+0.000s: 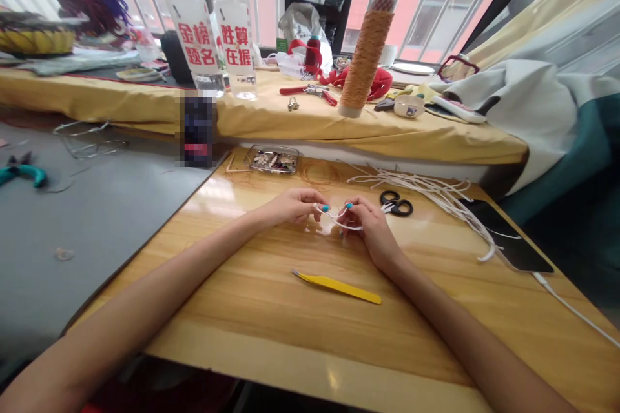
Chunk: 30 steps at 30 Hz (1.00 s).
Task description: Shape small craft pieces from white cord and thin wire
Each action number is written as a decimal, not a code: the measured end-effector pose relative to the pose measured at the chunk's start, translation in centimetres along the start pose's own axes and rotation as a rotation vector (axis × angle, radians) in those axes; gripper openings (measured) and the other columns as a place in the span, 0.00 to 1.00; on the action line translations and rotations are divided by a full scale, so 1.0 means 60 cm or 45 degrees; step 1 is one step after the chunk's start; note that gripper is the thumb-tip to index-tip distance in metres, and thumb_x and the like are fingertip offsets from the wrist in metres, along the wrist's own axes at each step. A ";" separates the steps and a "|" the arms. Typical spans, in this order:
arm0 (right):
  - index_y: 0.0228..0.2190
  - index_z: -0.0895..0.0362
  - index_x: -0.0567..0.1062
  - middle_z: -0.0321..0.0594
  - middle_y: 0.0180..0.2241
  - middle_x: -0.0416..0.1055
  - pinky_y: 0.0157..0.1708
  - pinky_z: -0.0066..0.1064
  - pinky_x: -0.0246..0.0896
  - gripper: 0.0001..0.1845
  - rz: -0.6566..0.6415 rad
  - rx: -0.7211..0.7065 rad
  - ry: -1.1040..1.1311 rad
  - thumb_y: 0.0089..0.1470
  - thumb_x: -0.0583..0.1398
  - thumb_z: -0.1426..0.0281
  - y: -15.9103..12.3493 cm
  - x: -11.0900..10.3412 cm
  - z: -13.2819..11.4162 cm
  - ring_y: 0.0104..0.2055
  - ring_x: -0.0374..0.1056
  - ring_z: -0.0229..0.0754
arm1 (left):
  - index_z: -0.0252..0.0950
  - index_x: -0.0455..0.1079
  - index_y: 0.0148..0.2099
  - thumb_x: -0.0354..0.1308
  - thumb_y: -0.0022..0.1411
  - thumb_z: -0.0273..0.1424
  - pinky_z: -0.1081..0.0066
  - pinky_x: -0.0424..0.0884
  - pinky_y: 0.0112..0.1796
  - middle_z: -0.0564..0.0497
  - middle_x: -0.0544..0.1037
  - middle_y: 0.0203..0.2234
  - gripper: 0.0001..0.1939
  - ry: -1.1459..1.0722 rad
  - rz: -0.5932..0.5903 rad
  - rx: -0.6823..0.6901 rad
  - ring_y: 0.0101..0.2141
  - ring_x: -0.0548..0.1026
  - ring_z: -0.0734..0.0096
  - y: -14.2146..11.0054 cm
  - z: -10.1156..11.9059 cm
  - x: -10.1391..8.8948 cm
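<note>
A short piece of white cord [334, 218] is stretched in a loose curve between my two hands, just above the wooden table. My left hand [299, 205] pinches one end of it between thumb and finger. On the other side my right hand [365, 224] grips the cord with thumb and index finger, the remaining fingers curled beneath. Yellow tweezers [341, 287] lie on the table in front of both hands. Black-handled scissors [397, 204] rest just beyond my right hand, close to a bundle of white cords [431, 188].
A phone [508, 235] with a white cable lies at the right. Behind my hands sits a small clear box of beads [274, 160]. Two bottles [194, 32], an orange yarn spool [367, 58] and red pliers [310, 91] occupy the yellow-covered ledge. Teal pliers [24, 174] are far left.
</note>
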State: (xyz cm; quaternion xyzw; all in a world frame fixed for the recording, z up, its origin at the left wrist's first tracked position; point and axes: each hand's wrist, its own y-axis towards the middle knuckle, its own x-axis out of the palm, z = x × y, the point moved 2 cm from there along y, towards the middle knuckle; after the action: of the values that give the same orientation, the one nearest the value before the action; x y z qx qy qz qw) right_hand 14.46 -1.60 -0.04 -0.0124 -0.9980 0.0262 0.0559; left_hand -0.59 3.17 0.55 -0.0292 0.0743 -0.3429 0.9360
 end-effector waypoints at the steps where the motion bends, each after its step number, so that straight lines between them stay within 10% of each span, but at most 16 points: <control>1: 0.21 0.57 0.63 0.30 0.17 0.66 0.15 0.24 0.57 0.03 0.006 0.000 0.010 0.41 0.53 0.70 0.000 0.000 0.000 0.15 0.61 0.32 | 0.31 0.66 0.34 0.54 0.48 0.29 0.81 0.51 0.16 0.56 0.69 0.18 0.09 -0.026 -0.030 0.015 0.13 0.57 0.86 -0.002 0.001 0.000; 11: 0.25 0.59 0.69 0.33 0.19 0.69 0.22 0.25 0.61 0.10 -0.099 0.013 -0.044 0.43 0.58 0.63 -0.001 0.005 0.000 0.20 0.66 0.34 | 0.31 0.63 0.42 0.49 0.55 0.31 0.78 0.61 0.23 0.56 0.68 0.18 0.13 -0.066 -0.203 0.159 0.18 0.65 0.82 -0.003 -0.010 -0.004; 23: 0.34 0.57 0.73 0.34 0.22 0.69 0.19 0.22 0.54 0.15 -0.156 -0.007 -0.312 0.45 0.57 0.63 -0.004 0.005 0.007 0.23 0.64 0.33 | 0.30 0.64 0.34 0.52 0.53 0.32 0.82 0.60 0.17 0.55 0.69 0.20 0.09 0.021 0.053 0.197 0.16 0.63 0.85 0.006 -0.020 0.005; 30: 0.34 0.58 0.74 0.36 0.24 0.70 0.22 0.24 0.56 0.14 -0.145 -0.152 -0.588 0.47 0.55 0.65 -0.009 0.008 -0.005 0.22 0.62 0.34 | 0.32 0.61 0.48 0.52 0.53 0.30 0.80 0.64 0.20 0.54 0.70 0.24 0.19 -0.072 0.038 0.235 0.18 0.65 0.83 0.007 -0.018 0.003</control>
State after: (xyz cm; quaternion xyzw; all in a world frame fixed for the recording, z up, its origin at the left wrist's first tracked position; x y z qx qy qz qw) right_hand 13.99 -2.13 0.34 0.0470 -0.9832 -0.0337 -0.1732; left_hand -0.39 3.36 -0.60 0.0486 0.0165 -0.3335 0.9414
